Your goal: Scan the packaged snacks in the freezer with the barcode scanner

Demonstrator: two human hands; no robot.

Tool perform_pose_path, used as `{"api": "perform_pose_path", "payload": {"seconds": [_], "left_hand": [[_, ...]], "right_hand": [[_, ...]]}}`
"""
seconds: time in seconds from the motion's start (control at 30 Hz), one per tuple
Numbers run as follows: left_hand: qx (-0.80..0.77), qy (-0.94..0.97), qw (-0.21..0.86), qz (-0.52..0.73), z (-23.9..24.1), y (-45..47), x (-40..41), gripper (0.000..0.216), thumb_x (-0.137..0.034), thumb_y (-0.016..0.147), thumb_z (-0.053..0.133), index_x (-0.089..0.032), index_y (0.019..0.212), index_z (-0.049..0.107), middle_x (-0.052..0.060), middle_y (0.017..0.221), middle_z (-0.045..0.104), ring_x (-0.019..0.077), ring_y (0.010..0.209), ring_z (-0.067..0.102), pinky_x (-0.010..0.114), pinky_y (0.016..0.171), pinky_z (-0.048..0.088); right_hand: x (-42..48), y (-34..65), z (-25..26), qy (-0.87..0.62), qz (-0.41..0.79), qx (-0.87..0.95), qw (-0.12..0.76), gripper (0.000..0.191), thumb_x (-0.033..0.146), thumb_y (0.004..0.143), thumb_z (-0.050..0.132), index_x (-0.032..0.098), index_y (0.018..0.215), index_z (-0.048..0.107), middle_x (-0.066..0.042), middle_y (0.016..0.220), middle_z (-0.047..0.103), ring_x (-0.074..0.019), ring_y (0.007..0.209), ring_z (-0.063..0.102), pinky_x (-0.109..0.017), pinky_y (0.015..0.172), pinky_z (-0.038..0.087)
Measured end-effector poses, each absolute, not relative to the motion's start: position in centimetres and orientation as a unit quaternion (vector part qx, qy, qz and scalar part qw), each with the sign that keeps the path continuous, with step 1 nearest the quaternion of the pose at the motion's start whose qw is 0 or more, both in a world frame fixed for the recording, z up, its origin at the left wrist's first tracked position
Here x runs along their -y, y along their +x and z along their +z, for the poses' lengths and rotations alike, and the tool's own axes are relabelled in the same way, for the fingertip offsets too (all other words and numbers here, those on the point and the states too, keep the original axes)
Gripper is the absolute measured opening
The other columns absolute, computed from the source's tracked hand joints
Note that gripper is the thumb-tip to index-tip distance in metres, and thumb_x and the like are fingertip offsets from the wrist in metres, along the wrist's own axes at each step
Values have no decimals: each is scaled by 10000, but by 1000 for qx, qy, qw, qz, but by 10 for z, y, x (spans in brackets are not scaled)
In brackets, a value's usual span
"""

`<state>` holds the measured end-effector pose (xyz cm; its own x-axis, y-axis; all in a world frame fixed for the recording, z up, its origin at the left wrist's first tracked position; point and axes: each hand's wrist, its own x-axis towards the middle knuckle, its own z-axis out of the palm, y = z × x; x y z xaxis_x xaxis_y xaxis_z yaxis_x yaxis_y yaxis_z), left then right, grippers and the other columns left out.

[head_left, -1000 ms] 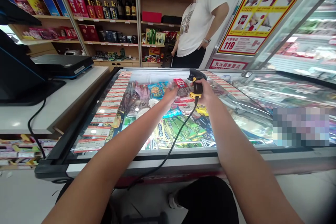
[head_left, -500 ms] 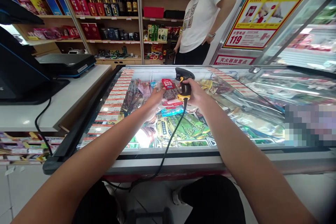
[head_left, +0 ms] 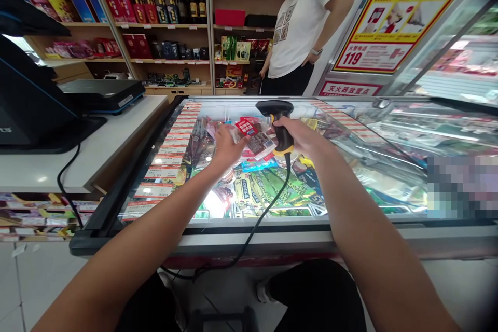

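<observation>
My right hand (head_left: 300, 134) is closed around the handle of a black and yellow barcode scanner (head_left: 283, 137). The scanner's head points away and to the left, and its black cable (head_left: 268, 208) runs down toward me. With thumb and fingers, my left hand (head_left: 229, 145) grips the left edge of a small food packet (head_left: 254, 139), which has a red label and a clear, dark-filled lower part. The packet is tilted, with its right corner close beside the scanner handle. Both are over the glass top of a chest freezer (head_left: 272, 224).
Bagged frozen goods (head_left: 272, 189) show through the freezer glass. Price labels (head_left: 169, 153) line its left side. At left, a counter (head_left: 39, 176) bears a scale (head_left: 103, 92) and a dark terminal (head_left: 27, 98). A person in a white shirt (head_left: 307, 26) stands beyond the freezer.
The packet has turned so that its clear lower part and printed code show on the right. My right hand and the scanner have shifted slightly right, and the scanner has rotated.
</observation>
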<state>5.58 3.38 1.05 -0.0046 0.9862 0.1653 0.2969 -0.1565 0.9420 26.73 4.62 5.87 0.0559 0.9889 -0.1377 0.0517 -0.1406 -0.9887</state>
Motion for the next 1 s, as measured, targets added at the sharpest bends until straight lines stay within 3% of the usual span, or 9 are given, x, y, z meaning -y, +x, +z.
{"api": "perform_pose_path", "payload": {"seconds": [0.17, 0.3, 0.4, 0.5, 0.6, 0.7, 0.8, 1.0], "left_hand": [[-524, 608, 301, 514, 10, 60, -34, 379, -413, 835, 743, -226, 1039, 483, 120, 1252, 430, 312, 1281, 445, 449, 1133, 365], [-429, 575, 346, 604, 20, 59, -33, 170, -337, 938, 592, -238, 1009, 473, 48, 1002, 568, 206, 920, 581, 355, 884, 478], [-364, 532, 375, 666, 33, 47, -38, 131, -298, 946, 581, -239, 997, 475, 4, 870, 566, 155, 755, 557, 287, 731, 460], [-332, 528, 343, 702, 39, 19, -52, 120, -302, 947, 600, -238, 994, 510, 1, 867, 582, 147, 782, 574, 264, 728, 459], [-368, 514, 309, 711, 33, -21, -67, 113, -292, 934, 619, -240, 983, 531, 3, 877, 587, 147, 801, 589, 258, 745, 478], [-413, 492, 304, 703, 16, -58, -80, 142, -333, 931, 631, -248, 988, 533, 3, 888, 595, 144, 771, 593, 254, 710, 488], [-435, 487, 305, 693, -1, -81, -91, 184, -360, 909, 658, -248, 986, 534, 4, 924, 615, 145, 779, 610, 255, 708, 497], [-413, 488, 337, 692, -7, -88, -102, 206, -405, 937, 630, -247, 1044, 552, 14, 972, 645, 160, 837, 654, 274, 744, 524]], "right_hand": [[-38, 255, 58, -609, 412, 515, 441, 185, 329, 843, 701, 187, 737, 648, -81, 724, 666, -158, 588, 577, -261, 474, 442], [-35, 253, 63, -587, 334, 566, 473, 188, 331, 810, 706, 186, 703, 654, -57, 681, 619, -147, 588, 534, -261, 483, 409], [-29, 249, 69, -491, 380, 569, 540, 138, 286, 737, 720, 193, 828, 674, -39, 778, 635, -147, 661, 568, -255, 533, 441], [-18, 239, 75, -353, 538, 532, 550, 326, 231, 682, 714, 232, 999, 641, 16, 787, 597, -109, 588, 515, -243, 517, 415], [-5, 224, 74, -281, 674, 492, 474, 261, 288, 728, 719, 233, 951, 594, 68, 662, 446, -67, 470, 330, -219, 450, 312], [4, 205, 63, -295, 737, 491, 358, 222, 393, 838, 693, 208, 902, 588, 58, 639, 410, -70, 466, 306, -219, 433, 267], [10, 186, 47, -354, 721, 523, 286, 220, 395, 886, 693, 193, 918, 615, 38, 642, 444, -86, 483, 368, -230, 435, 288], [16, 163, 31, -462, 590, 585, 309, 248, 415, 907, 713, 195, 860, 609, 18, 627, 476, -101, 462, 429, -261, 432, 342]]}}
